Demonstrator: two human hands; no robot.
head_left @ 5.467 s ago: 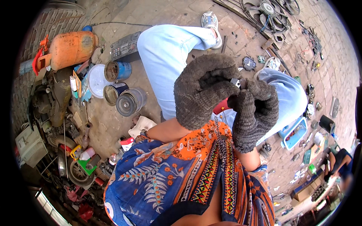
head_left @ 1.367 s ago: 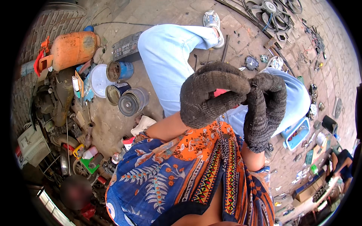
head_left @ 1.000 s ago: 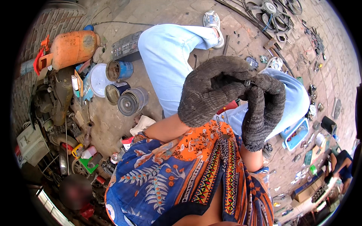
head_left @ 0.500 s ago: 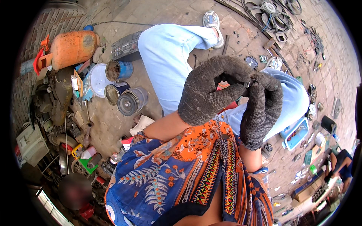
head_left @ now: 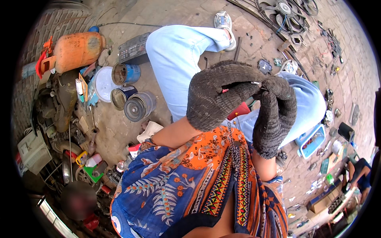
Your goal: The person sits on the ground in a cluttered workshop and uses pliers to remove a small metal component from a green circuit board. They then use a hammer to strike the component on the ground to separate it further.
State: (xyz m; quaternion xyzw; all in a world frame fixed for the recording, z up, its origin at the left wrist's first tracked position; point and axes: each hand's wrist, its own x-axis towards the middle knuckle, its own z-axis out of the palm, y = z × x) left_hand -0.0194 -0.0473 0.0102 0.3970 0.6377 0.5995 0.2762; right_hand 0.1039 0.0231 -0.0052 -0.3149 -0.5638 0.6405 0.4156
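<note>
Both hands wear dark grey knitted gloves and meet fingertip to fingertip above my lap. My left hand (head_left: 220, 95) is closed, thumb against fingers, with a small shiny metal piece (head_left: 256, 83) showing at its tips. My right hand (head_left: 276, 111) is closed in a pinch right beside that piece. Whether its fingers grip the same piece is hidden by the gloves. Below the hands, a red thing (head_left: 239, 111) shows in part between my legs.
At the left stand an orange gas cylinder (head_left: 79, 50), a blue tin (head_left: 130, 74), a grey tin (head_left: 137, 107) and a dark battery-like box (head_left: 133, 48). To the right lie a blue tray (head_left: 310, 142) and scattered small parts. A fan assembly (head_left: 283, 12) lies far right; another person (head_left: 359, 174) sits lower right.
My left hand's fingers have flattened and drawn closer to its thumb, narrowing the gap between them. The metal piece has tilted and shifted slightly up and left. My right hand stays nearly in place.
</note>
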